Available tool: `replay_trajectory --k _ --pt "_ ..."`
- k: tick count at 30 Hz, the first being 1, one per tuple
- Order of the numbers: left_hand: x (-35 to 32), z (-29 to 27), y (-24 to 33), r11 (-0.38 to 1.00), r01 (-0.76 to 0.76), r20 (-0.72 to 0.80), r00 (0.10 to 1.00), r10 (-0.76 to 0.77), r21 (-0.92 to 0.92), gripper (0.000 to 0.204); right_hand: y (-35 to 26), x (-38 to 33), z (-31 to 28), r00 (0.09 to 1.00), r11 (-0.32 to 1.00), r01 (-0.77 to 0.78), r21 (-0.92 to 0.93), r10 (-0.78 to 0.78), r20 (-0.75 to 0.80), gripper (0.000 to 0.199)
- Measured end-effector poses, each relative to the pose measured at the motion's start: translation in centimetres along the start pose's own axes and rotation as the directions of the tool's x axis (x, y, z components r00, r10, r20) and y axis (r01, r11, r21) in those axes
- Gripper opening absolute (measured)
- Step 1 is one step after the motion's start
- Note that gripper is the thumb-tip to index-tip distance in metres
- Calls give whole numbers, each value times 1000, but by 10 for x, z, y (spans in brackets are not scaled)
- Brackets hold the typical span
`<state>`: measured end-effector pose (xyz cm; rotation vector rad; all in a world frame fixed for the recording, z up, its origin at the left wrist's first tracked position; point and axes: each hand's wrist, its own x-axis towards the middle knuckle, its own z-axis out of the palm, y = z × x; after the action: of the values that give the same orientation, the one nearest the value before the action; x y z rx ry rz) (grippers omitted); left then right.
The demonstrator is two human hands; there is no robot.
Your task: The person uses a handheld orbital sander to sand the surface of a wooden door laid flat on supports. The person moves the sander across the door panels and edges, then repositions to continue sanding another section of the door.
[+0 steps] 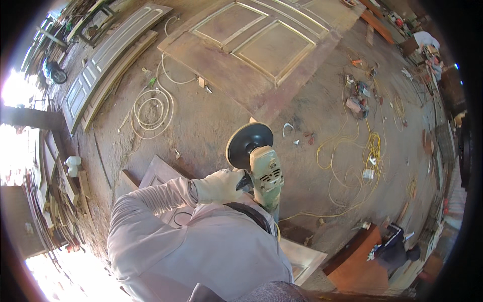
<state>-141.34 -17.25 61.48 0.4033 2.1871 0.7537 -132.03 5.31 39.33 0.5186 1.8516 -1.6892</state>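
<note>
- Head view: holding a pale green angle grinder [265,173] at centre, just near of the large wooden door [261,48] lying far on the dirt floor [211,121].
- Gloved left hand [219,186] clenching beside the black disc [248,143], seemingly on a side grip.
- Right hand hidden; cannot tell its state.
- Judging best: bracing firmly, keeping the yellow cord [347,151] on the right well apart from the disc.

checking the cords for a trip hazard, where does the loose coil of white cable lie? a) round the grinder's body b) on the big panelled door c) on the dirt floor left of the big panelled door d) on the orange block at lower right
c: the white cable coil rests on the dirt floor, left of the big panelled door and apart from the angle grinder.
</note>
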Motion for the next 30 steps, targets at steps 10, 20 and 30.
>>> replay_trajectory --k 10,20,30 --pt "101 -22 43 984 110 -182 974 -134 -138 45 30 16 -227 965 929 -241 280 261 -37 22" --pt "218 7 187 968 164 -382 896 -227 -193 43 -18 46 -547 866 910 60 411 157 -474 18" --pt "278 -41 254 846 318 -257 855 -451 -428 43 -5 154 -574 754 999 -39 -35 6 -657 27"
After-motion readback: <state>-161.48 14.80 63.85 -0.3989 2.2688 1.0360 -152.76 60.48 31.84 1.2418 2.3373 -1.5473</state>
